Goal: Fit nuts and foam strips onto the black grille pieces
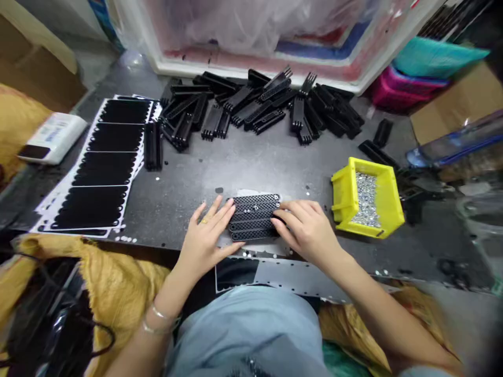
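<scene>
A row of several black perforated plastic strips [254,215] lies side by side on the dark table [243,162] just in front of me. My left hand [206,235] rests flat with fingers spread, its fingertips against the left ends of the strips. My right hand [306,228] touches their right ends with fingers curled and pressed together; whether it holds anything I cannot make out. A few small shiny studs sit on the top strips.
A yellow bin [367,196] of small silver studs stands right of my hands. A heap of black comb-like parts [259,107] lies at the back. Sheets of black adhesive pads [104,167] lie at left, with a white box [51,137] beyond.
</scene>
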Available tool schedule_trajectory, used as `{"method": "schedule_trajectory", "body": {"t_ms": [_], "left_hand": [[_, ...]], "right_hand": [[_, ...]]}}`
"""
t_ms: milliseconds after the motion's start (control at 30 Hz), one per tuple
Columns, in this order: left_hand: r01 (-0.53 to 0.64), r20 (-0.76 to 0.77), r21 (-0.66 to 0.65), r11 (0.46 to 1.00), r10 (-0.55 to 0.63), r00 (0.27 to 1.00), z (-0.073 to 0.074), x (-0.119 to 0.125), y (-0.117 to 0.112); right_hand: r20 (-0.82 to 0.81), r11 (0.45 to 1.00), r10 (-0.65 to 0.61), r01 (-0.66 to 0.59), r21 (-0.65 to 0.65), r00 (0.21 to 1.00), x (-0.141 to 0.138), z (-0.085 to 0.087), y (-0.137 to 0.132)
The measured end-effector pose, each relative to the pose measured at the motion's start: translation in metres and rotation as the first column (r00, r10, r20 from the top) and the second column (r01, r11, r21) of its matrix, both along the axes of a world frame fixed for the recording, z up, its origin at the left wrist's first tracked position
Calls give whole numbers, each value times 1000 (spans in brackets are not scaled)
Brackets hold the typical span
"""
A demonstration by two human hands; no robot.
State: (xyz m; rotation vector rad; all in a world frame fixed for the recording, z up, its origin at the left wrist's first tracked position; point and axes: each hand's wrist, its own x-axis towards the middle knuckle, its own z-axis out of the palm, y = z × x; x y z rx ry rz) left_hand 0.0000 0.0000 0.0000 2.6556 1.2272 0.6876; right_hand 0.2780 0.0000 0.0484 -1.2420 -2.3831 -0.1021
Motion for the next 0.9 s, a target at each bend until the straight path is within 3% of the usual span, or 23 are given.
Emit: {"method": "schedule_trajectory", "body": {"t_ms": [100, 233, 400, 567, 733, 900], "left_hand": [[0, 4, -30, 1000, 0, 1000, 1, 0, -1], [-12, 22, -65, 998, 13, 1000, 3, -1, -3], [16, 72, -82, 997, -10, 997, 2, 0, 0], [8, 120, -91, 996, 3, 993, 2, 1, 0], [-2, 138, -84, 996, 14, 990, 1, 0, -1], [-21, 74, -57, 998, 26, 997, -2, -3, -3]], "right_hand": [[-44, 987, 159, -160, -20, 986, -34, -15, 4], [-134, 967, 233, -245, -75, 963, -51, -24, -9], [-268, 978, 81, -129, -166, 960, -32, -18, -23], [-217, 979, -73, 28, -202, 973, -39, -15, -12], [-124, 992, -57, 42, -116, 991, -71, -16, 6], [16, 988, 121, -122, 90, 992, -81, -16, 8]]}}
